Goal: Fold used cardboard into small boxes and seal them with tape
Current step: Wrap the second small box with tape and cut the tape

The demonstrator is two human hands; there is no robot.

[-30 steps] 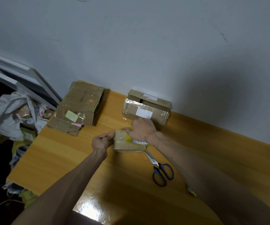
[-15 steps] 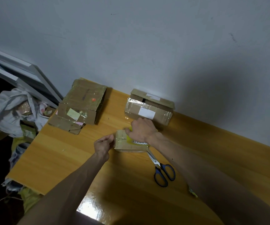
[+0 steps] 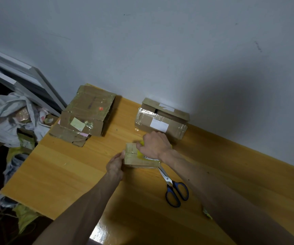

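Observation:
A small cardboard box (image 3: 134,157) lies on the wooden table (image 3: 63,174) in the middle. My left hand (image 3: 115,165) grips its left end. My right hand (image 3: 156,145) is on top of the box, gripping a yellow tape roll (image 3: 140,153) that is mostly hidden under the fingers. Clear tape runs across the box's top.
Blue-handled scissors (image 3: 175,190) lie just right of the box. A taped larger box (image 3: 162,122) stands by the wall. Flattened used cardboard (image 3: 88,114) is stacked at the table's far left corner. A bag of scraps (image 3: 12,119) sits off the left edge.
My left hand has closed in against the box's left end. The right hand with the tape roll has stayed on top of the box.

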